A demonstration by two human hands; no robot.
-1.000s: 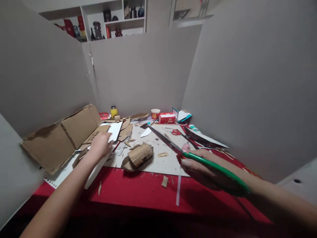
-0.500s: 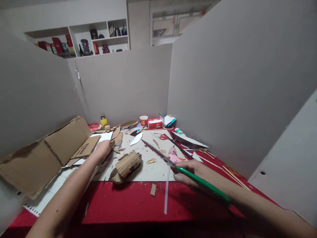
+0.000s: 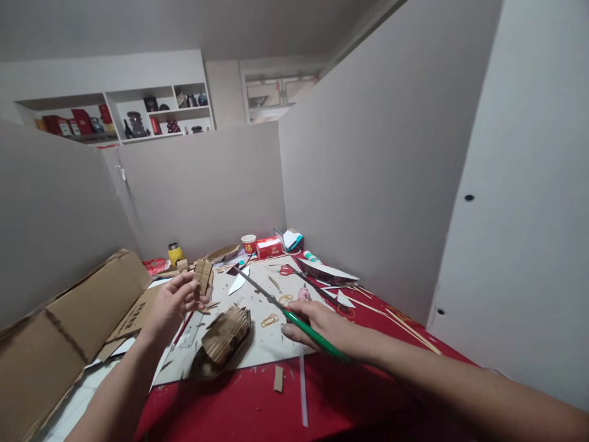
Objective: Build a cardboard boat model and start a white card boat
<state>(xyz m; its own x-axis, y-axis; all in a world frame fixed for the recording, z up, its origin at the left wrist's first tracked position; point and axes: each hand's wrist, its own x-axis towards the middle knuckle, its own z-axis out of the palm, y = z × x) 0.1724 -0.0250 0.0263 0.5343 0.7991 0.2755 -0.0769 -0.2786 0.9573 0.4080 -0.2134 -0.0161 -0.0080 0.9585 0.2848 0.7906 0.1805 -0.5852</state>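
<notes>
My left hand (image 3: 179,299) pinches a small piece of cardboard (image 3: 203,276) and holds it up above the table. Green-handled scissors (image 3: 294,320) lie in my right hand (image 3: 317,325), with the blades pointing away to the left and looking closed. Between my hands a small boat-shaped model of corrugated cardboard (image 3: 226,334) sits on the white sheet (image 3: 257,353). Beside it are yellow rubber bands (image 3: 269,320). A pink glue gun (image 3: 304,294) is partly hidden behind my right hand, and a clear glue stick (image 3: 303,387) hangs below that hand.
A large folded cardboard box (image 3: 87,307) leans at the left. Red-handled scissors (image 3: 286,270), a paper cup (image 3: 249,244), a red box (image 3: 269,247) and a yellow jar (image 3: 175,253) stand or lie farther back. Thin wooden sticks (image 3: 407,325) lie at the right. Grey partitions (image 3: 202,190) surround the table.
My left hand has lifted a cardboard piece from the pile at the left and brought it up. The view has turned to the right. The scissors stay in my right hand.
</notes>
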